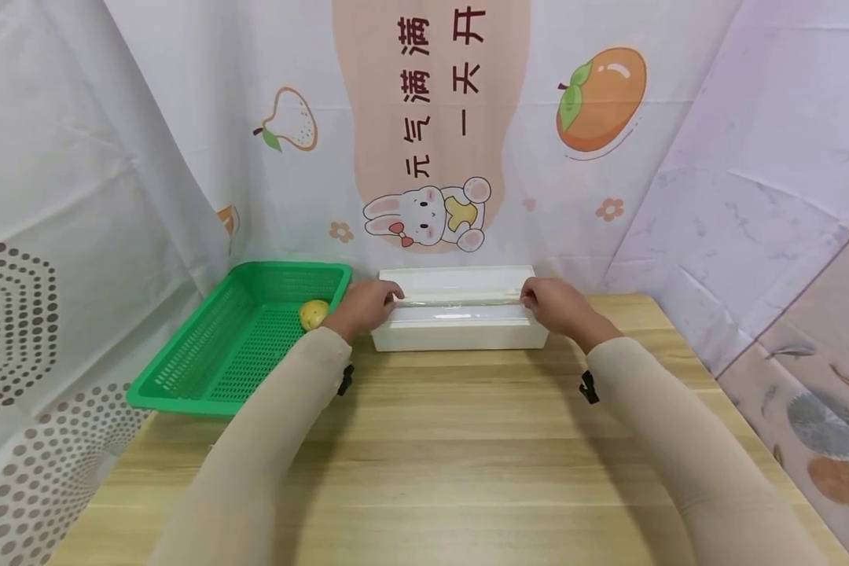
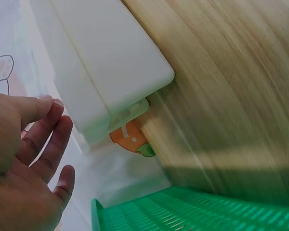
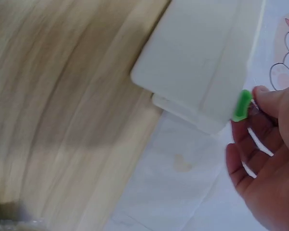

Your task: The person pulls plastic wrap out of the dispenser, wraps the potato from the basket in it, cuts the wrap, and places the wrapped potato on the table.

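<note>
Left hand and right hand, fingertips together, each pinch film over the box (basket at left).

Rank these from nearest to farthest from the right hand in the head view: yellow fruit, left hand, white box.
1. White box: at the fingers of the right hand.
2. Left hand: at the box's left end.
3. Yellow fruit: farther left, inside the green basket.
</note>
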The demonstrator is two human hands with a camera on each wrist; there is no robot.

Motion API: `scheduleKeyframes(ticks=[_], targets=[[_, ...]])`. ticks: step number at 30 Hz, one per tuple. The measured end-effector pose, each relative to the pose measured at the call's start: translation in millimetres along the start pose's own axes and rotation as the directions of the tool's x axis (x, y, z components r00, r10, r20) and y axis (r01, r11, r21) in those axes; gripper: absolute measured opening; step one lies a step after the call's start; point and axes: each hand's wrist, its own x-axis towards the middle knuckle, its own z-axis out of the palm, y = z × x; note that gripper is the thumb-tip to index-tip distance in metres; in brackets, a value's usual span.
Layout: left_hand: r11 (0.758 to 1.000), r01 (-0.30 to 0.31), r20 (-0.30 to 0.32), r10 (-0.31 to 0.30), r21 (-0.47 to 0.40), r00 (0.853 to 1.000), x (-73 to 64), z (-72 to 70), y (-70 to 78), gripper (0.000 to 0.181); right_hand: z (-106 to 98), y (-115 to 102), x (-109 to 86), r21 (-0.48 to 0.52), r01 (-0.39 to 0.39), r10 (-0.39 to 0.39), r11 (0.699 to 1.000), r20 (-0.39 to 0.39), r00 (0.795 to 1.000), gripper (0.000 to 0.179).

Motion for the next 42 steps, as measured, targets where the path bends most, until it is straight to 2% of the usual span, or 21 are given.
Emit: scheduleKeyframes(ticks=[5, 10, 13, 16, 21, 26, 32, 38, 42], targets=[[0.998, 0.024, 0.02, -0.023, -0.065, 1.0, 3.4, 4.8, 0.3, 0.021, 9, 8, -1.9, 0.001, 0.032, -0.031, 1.0, -0.055, 0.998, 0.007], [0.996, 0.012, -0.008, -0.012, -0.086, 1.0, 4.9, 7.5, -1.1, 0.016, 14, 13, -1.9, 0.019, 0.115, -0.112, 0.993, -0.128, 0.985, 0.01], [0.996, 0.015, -0.026, -0.017, -0.09, 1.0, 6.2, 7.9, -1.8, 0.013, 14, 15, -0.8, 0.054, 0.137, -0.128, 0.989, -0.143, 0.981, 0.012], [0.992, 0.027, -0.042, -0.032, -0.119, 0.999, 7.9, 6.5, -2.1, 0.011, 12, 15, 1.2, 0.086, 0.122, -0.108, 0.989, -0.146, 0.983, 0.013], [0.985, 0.016, -0.078, -0.029, -0.169, 0.997, 8.2, 1.5, -6.7, 0.007, 7, 14, 3.2, 0.105, 0.03, -0.013, 0.994, -0.159, 0.987, 0.016], [0.984, 0.003, -0.105, -0.022, -0.177, 0.994, 4.7, -3.0, -10.9, 0.008, 3, 15, 2.5, 0.12, -0.043, 0.059, 0.992, -0.129, 0.99, 0.014], [0.977, 0.034, -0.082, -0.052, -0.212, 0.995, 4.1, -5.6, -15.1, 0.009, -1, 17, 2.6, 0.135, -0.016, 0.035, 0.991, -0.136, 0.99, 0.008], [0.953, 0.072, -0.079, -0.1, -0.295, 0.992, 5.0, -7.4, -20.3, 0.007, -4, 16, 0.4, 0.141, 0.005, 0.013, 0.99, -0.127, 0.992, 0.007], [0.962, 0.076, -0.097, -0.105, -0.262, 0.99, 4.9, -8.9, -21.4, 0.007, -6, 14, 0.4, 0.127, 0.017, 0.002, 0.992, -0.152, 0.988, 0.007]])
